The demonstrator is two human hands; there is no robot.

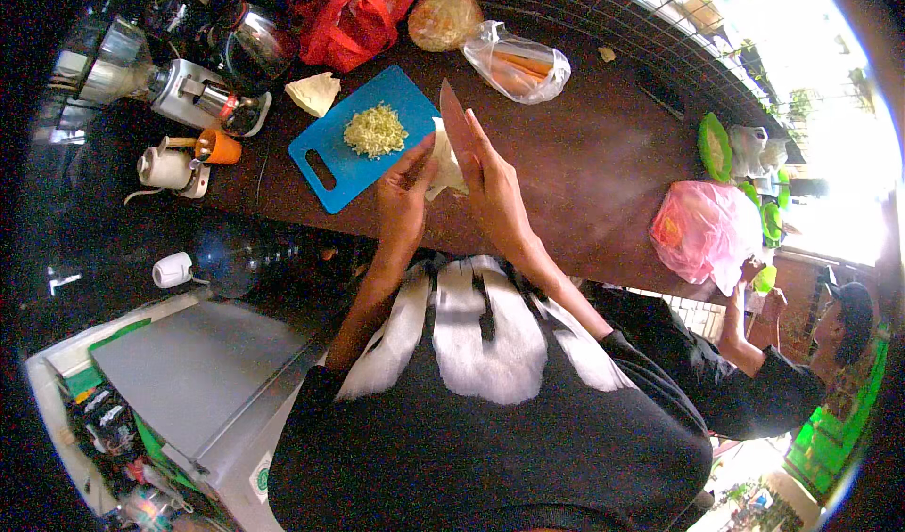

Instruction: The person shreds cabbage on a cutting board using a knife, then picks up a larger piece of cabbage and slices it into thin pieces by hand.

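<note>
My right hand [498,182] grips a kitchen knife [456,122], its broad blade pointing away from me. My left hand [404,182] has its fingers bent against the left side of a pale cabbage piece [445,168], which lies between my hands and is partly hidden by them and the blade. Left of it, a blue cutting board [339,182] with a handle slot rests at an angle on the dark table. A heap of finely shredded cabbage [376,131] sits on the board. Just past the board's left edge lies a cream-coloured cabbage wedge [313,94].
Along the back are a red bag [353,23], a wrapped round item [445,17] and carrots [520,69] in clear plastic. A blender [194,95], orange cup [219,147] and white appliance [164,169] stand left. A pink plastic bag [700,228] is near another person [767,383] at right.
</note>
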